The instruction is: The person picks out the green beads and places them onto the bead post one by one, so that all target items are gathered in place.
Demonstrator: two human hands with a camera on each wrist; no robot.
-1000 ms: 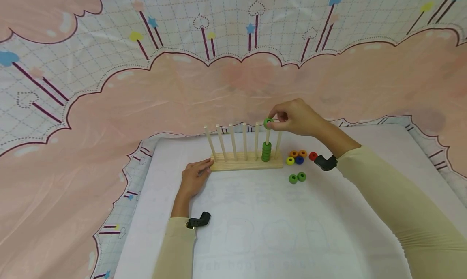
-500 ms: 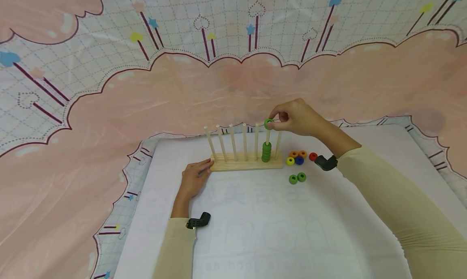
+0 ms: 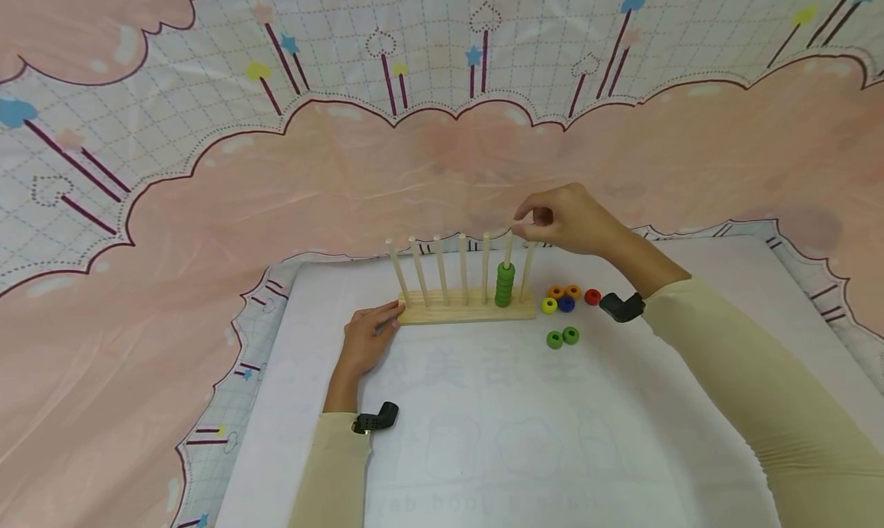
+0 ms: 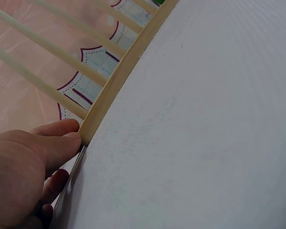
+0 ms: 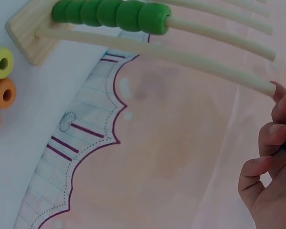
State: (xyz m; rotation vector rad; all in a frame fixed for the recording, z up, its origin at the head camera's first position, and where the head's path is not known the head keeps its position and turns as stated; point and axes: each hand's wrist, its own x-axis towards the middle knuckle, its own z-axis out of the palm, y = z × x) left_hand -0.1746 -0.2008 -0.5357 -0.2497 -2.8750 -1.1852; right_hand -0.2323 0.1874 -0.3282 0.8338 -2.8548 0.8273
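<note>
A wooden peg stand with a row of upright pegs sits near the back of the white table. My left hand grips the left end of its base; in the left wrist view the thumb and fingers pinch that end. Several green beads are stacked on the second peg from the right. Above that peg hovers my right hand, thumb and index finger apart with nothing between them. In the right wrist view a fingertip is by the outermost peg's tip; contact is unclear.
Right of the stand lie two orange beads, a yellow bead, a blue bead and a red bead. Two loose green beads lie nearer. A patterned cloth hangs behind the table.
The right hand has let go of a green bead, which has dropped down the peg onto the stack. That hand has shifted slightly right. The left hand has not moved.
</note>
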